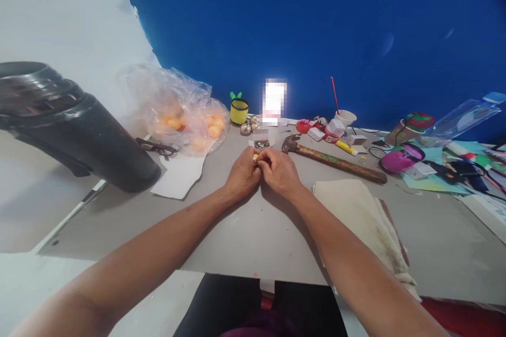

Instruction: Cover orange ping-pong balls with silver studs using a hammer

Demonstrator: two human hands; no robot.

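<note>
My left hand [242, 172] is closed around a small yellowish ball with shiny bits [255, 158], most of it hidden by the fingers. The fingers of my right hand [281, 169] are pinched together against the ball's right side; whether a tiny piece is between them I cannot make out. Just beyond my hands lies a small open box [261, 144] full of shiny metallic bits. Behind it, several balls with a shiny, speckled surface [245, 128] sit in a cluster near the wall.
A large dark thermos [98, 137] leans at the left, by clear bags of orange balls [174, 121], glasses [158, 146] and white paper [179, 176]. To the right lie a hammer [336, 159], a cream cloth [348, 205], a paper cup [348, 117] and clutter. A bright, blurred-out screen [274, 101] stands ahead.
</note>
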